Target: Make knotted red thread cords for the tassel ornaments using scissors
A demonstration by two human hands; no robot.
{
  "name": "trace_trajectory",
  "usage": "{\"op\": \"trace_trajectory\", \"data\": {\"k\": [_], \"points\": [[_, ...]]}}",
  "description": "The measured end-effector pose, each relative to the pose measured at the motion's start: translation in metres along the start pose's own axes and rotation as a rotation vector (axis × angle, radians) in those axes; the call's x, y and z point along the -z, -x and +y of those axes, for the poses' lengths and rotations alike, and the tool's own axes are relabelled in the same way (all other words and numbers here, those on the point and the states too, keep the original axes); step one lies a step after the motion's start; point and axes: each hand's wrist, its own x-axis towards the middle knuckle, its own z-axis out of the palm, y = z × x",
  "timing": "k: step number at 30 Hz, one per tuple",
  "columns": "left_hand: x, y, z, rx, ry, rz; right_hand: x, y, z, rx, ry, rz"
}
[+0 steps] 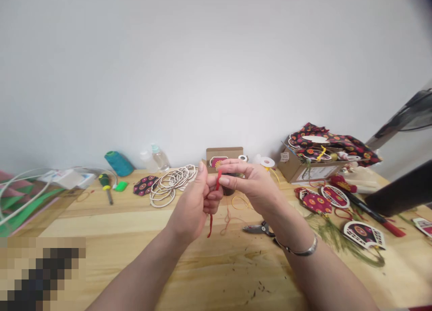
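Note:
A red cord (218, 179) runs between my two hands above the middle of the table, and its loose end hangs below my left hand. My left hand (199, 198) is closed around the cord, thumb pointing up. With thumb and fingers, my right hand (251, 181) pinches the cord's upper part; a metal bracelet (303, 248) is on that wrist. A thin reddish thread (227, 221) trails onto the wood under the hands. Dark-bladed scissors (258, 229) lie beside my right forearm, which partly covers them.
Behind the hands are pale cut-out wooden frames (168, 182), a teal thread cone (119, 163) and a screwdriver (106, 185). A cardboard box (303, 167) heaped with patterned fabric stands right. Nearer lie patterned ornaments (363, 235) with green tassels. Dark scraps (259, 288) dot the front.

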Motion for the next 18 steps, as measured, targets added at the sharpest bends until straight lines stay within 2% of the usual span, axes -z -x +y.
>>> {"op": "trace_trajectory", "data": {"k": [4, 9, 18], "points": [[-0.002, -0.001, -0.002, 0.009, 0.015, 0.030, -0.004, -0.001, 0.005, 0.005, -0.055, 0.038], [-0.007, 0.001, 0.000, 0.037, 0.055, 0.001, -0.004, -0.001, 0.007, 0.029, -0.077, 0.061], [-0.007, 0.007, -0.005, -0.040, -0.002, -0.011, 0.008, 0.002, -0.003, 0.055, -0.082, 0.090]]}}
